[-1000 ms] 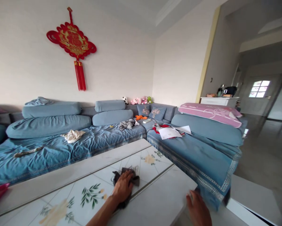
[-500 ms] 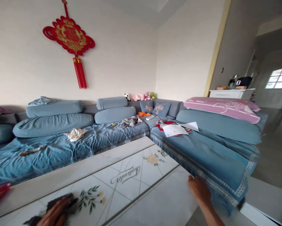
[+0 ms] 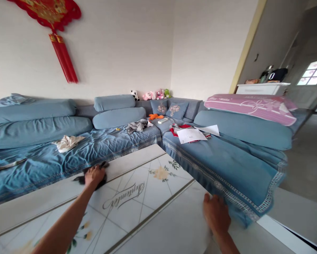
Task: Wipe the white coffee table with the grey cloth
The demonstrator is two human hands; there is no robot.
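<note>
- The left arm reaches forward from the bottom of the view across the table [image 3: 163, 218], its left hand [image 3: 95, 175] palm down near the long edge beside the sofa [image 3: 137, 141].
- The left hand's fingers are bent and slightly apart over a dark cloth [image 3: 103, 180], holding it bunched against the tabletop; bits of it stick out on both sides of the hand.
- The right arm comes up from the bottom right, bent at the wrist, with the right hand [image 3: 217, 214] at the table's right edge.
- The right hand's fingers are curled inward, slightly blurred; whether they clasp the edge or only rest against it, I cannot tell.
- One dark cloth and one table show; the tabletop carries flower prints and the word "September", upside down in this view.
- Five long blue bolsters [image 3: 118, 118] lie on the sofa: two stacked at left, two stacked in the middle, one at right under a pink cover [image 3: 249, 107].
- Two flowered cushions [image 3: 177, 110] sit in the corner, with at least four plush toys [image 3: 148, 95] on the backrest behind.
- Two sheets of paper [image 3: 191, 135] lie over red and grey fabric [image 3: 175, 129] on the right part of the sofa.
- One whitish cloth [image 3: 67, 143] and one grey garment [image 3: 136, 126] lie on the left part.
</note>
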